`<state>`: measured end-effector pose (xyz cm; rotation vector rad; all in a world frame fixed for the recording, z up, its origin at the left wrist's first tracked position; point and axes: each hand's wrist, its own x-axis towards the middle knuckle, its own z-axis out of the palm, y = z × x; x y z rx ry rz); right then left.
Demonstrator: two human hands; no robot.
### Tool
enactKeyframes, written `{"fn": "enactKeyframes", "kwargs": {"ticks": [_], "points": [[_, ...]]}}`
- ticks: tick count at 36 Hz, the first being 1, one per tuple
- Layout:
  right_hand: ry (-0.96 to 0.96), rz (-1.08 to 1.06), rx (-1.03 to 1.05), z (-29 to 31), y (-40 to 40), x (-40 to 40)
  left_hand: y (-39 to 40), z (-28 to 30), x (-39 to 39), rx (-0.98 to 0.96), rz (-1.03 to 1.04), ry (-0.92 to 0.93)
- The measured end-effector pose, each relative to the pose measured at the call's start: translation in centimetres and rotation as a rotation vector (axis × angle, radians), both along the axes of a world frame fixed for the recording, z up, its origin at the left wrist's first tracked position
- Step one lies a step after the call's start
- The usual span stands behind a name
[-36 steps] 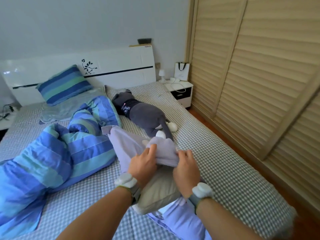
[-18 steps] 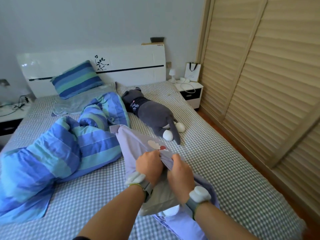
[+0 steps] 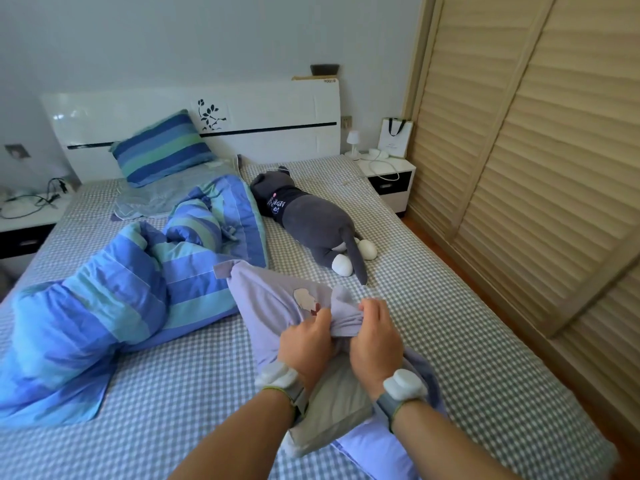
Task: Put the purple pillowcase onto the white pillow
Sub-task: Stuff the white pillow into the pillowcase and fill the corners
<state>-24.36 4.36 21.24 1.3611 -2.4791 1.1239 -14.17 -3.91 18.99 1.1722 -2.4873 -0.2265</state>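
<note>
Gripping bunched purple pillowcase (image 3: 277, 299) fabric, the left hand (image 3: 304, 344) and right hand (image 3: 375, 341) pinch it side by side over the white pillow (image 3: 332, 414), just this side of the grey plush cat (image 3: 311, 220).

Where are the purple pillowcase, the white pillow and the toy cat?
purple pillowcase (image 3: 263, 299), head view, smooth top left of the print.
white pillow (image 3: 332, 410), head view, bare end between the wrists.
toy cat (image 3: 311, 220), head view, grey back.

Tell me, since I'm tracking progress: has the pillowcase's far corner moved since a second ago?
Yes. The purple pillowcase has stretched farther up the bed: its far corner, earlier well short of the grey plush cat's white feet, is now nearly level with them.
</note>
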Motion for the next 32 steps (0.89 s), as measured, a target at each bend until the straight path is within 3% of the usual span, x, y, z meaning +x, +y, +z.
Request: {"fn": "enactKeyframes", "kwargs": {"ticks": [4, 10, 14, 17, 20, 23, 27, 29, 32], "points": [[-0.048, 0.093, -0.048, -1.0, 0.4, 1.4, -0.6, 0.6, -0.3, 0.071, 0.160, 0.032], [0.026, 0.168, 0.107, -1.0, 1.0, 0.8, -0.7, 1.3, 0.1, 0.096, 0.098, 0.168], [-0.047, 0.081, 0.106, 0.1, 0.8, -1.1, 0.5, 1.4, -0.4, 0.091, 0.008, 0.132], [-0.057, 0.081, 0.056, 0.5, 0.8, -1.8, 0.9, 1.6, -0.7, 0.093, -0.071, 0.254], [-0.013, 0.078, 0.048, -0.2, 0.4, -1.8, 0.2, 2.2, -1.0, 0.329, -0.200, 0.405], [-0.080, 0.077, 0.147, -0.9, -0.3, -2.5, -0.2, 3.8, -1.0, 0.597, -0.286, 0.422], [-0.223, 0.289, 0.127, -0.8, -0.1, -3.5, -1.7, 4.7, 0.6, 1.271, -0.258, 0.418], [-0.323, 0.362, 0.135, -0.4, 0.0, -3.8, -2.3, 5.4, 0.9, 1.335, -0.230, 0.329], [-0.662, 0.394, 0.094, 0.6, -0.3, -3.8, -3.1, 6.5, 0.9, 1.197, -0.213, 0.255]]}}
